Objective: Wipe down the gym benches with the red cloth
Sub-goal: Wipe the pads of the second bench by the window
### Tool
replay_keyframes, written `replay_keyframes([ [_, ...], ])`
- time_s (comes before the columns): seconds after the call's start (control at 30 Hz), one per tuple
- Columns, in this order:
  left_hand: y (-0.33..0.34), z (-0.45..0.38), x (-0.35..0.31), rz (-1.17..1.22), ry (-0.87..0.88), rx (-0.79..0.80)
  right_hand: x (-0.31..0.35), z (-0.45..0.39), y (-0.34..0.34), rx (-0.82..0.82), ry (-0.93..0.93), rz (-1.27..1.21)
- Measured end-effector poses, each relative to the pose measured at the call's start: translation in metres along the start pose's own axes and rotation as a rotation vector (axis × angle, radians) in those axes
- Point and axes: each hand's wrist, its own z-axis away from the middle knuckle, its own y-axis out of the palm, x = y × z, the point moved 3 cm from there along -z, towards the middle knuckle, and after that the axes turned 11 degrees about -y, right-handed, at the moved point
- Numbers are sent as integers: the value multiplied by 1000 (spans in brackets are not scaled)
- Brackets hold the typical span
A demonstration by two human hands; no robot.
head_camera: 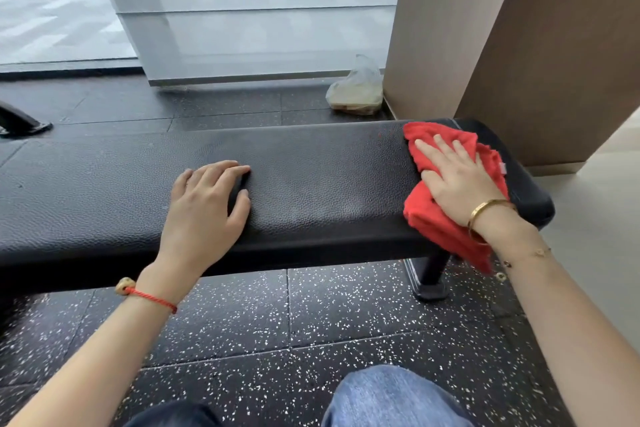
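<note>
I note right hand (457, 180) flat, fingers (446, 149) straight, pressing red cloth (440, 218) beneath them onto black padded surface (311, 166), left hand (204, 208) resting on it, fingers loosely curled, holding nothing

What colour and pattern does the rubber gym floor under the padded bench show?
Black rubber floor tiles speckled with white flecks, clearest in the head view.

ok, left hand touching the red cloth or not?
Apart. The head view shows the left hand resting on bare bench padding, with open black surface between it and the red cloth under the right hand.
</note>
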Motion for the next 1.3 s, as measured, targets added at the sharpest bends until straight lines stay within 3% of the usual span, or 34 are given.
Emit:
replay_keyframes([
  [0.17,1,0,0,-4,-5,-4,-35,-43,-10,45,152,34],
  [0.47,3,0,1,17,14,-24,-7,-8,3,39,-95,-34],
  [0.67,2,0,1,22,15,-29,-51,-14,-9,26,74,-2],
  [0.83,3,-1,0,14,-3,-12,-41,-59,-8,60,82,12],
  [1.03,5,-1,1,14,-9,-14,15,-83,5,92,-71,-21],
  [1.3,3,-1,0,6,6,-6,122,-49,26,153,-561,-57],
])
